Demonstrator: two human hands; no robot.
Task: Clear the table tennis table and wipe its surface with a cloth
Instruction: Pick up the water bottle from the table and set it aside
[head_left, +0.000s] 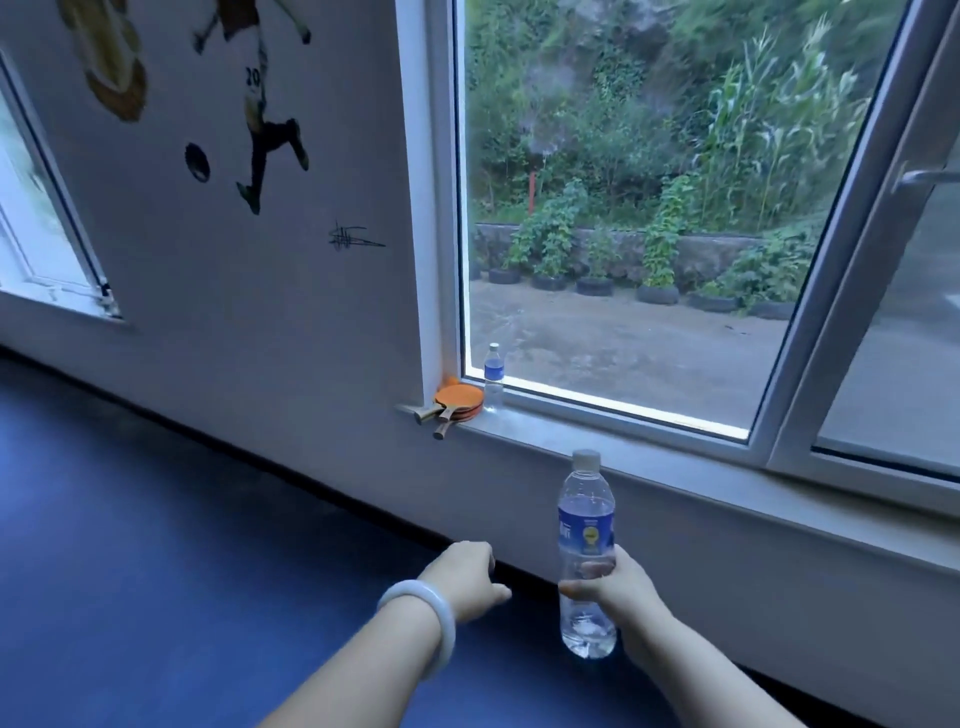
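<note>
Clearing step, I judge. My right hand (618, 587) has its grip wrapped round a water bottle (586, 551), upright, below the windowsill (649, 441). Left hand (467, 577) loosely curled, holding nothing. Next: stand it on the sill beside the other bottle (493, 376) and paddles (457, 400).

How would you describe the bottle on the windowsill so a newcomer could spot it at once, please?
Find the large window's white sill. At its left corner lie orange paddles; the small bottle stands upright just right of them, against the glass, unlike the bigger bottle held lower down.
</note>
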